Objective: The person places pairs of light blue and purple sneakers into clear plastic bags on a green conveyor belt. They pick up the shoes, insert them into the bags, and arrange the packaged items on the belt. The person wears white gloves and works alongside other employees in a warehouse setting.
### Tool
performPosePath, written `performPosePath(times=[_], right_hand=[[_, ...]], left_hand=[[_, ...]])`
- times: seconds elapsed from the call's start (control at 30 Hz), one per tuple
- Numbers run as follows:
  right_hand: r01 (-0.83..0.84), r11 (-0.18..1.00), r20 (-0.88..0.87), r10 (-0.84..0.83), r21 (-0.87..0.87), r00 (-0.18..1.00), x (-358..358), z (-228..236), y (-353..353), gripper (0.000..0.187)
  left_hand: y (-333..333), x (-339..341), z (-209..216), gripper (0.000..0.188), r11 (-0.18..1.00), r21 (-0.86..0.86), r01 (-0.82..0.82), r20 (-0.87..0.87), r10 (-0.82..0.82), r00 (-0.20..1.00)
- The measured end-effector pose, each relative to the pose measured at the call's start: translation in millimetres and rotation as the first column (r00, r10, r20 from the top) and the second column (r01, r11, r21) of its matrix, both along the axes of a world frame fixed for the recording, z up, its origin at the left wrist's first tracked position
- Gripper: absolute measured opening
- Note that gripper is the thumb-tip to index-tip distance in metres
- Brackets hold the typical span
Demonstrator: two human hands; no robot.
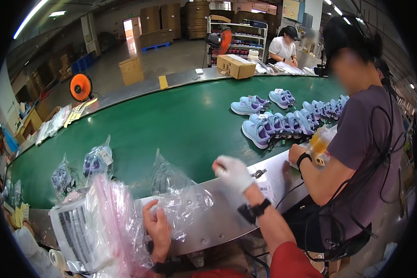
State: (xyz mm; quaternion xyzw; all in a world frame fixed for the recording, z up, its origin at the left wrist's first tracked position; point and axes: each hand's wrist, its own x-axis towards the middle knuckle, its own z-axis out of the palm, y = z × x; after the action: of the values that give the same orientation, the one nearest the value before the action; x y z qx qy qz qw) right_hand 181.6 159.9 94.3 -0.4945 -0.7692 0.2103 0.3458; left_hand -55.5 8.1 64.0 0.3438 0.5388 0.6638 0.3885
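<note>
Clear bags (109,217), pink-tinged and slumped in a pile, lie nearest us at 7 to 8 o'clock. Just beside them, at 7 o'clock, our bare left hand (158,227) has its fingers half curled and parted, right at the edge of a loose bag (170,183); we cannot tell whether it grips the film. At 5 o'clock our gloved right hand (236,173) hovers near the metal rim of the bench (227,227), fingers loosely bent, and we cannot make out whether it holds anything. That loose bag sprawls across the rim onto the green belt (162,116). Blue-and-purple shoes (282,123) stand in rows at 2 to 3 o'clock, while bagged shoes (97,162) sit between 8 and 9. We judge thin film the weak point: clinging layers could lift two bags together, a hard tug could tear one, and a careless left hand could topple the pile. Dragged rightward, film could snag on the dark metal clip (258,173); a wide right swing could bump the co-worker (361,148) at 3 o'clock.
</note>
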Motion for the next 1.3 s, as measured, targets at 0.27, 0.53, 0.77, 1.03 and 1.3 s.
performPosePath(times=[0.27,0.53,0.77,1.03,1.3], right_hand=[[0.397,0.917,0.79,-0.263,0.027,0.553,132.4,-10.1,134.1,0.04],[0.227,0.972,0.763,-0.188,0.055,0.619,195.2,-48.4,159.6,0.081],[0.138,0.985,0.839,-0.157,0.099,0.52,184.7,-39.4,151.4,0.051],[0.381,0.925,-0.052,-0.381,-0.008,0.923,120.9,-22.5,122.4,0.049],[-0.507,0.843,-0.969,0.24,0.182,0.051,87.9,26.8,-53.4,0.048]], left_hand=[[26.6,26.3,37.9,0.024,0.998,0.06,0.005,0.058,-0.009,0.998],[37.1,26.8,22.7,0.021,1.0,-0.006,-0.015,0.05,0.016,0.999],[34.9,26.3,20.2,0.023,0.999,0.003,-0.049,0.102,0.049,0.994],[57.8,34.5,53.4,0.018,0.995,0.053,-0.083,-0.041,0.086,0.995],[66.8,45.4,89.8,0.019,0.994,0.103,0.032,-0.122,-0.019,0.992]])
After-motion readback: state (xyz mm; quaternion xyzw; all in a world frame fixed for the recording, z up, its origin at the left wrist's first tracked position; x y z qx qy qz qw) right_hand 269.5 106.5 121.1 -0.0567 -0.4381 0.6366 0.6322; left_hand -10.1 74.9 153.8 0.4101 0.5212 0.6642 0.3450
